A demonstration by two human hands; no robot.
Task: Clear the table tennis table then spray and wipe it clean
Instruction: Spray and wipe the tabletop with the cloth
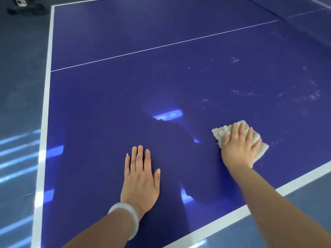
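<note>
The blue table tennis table (111,97) with white border lines fills the view. My right hand (238,147) lies flat with straight fingers on a cream cloth (223,130), pressing it onto the table near the right edge. My left hand (140,178) rests flat on the bare surface, fingers straight, holding nothing; a pale bangle sits on its wrist. White spray droplets (234,92) speckle the table beyond and to the right of the cloth.
A thin white centre line (161,47) crosses the table. The net (308,13) shows at the top right. Grey floor (19,86) lies to the left, with a dark stand base (25,8) at the top left.
</note>
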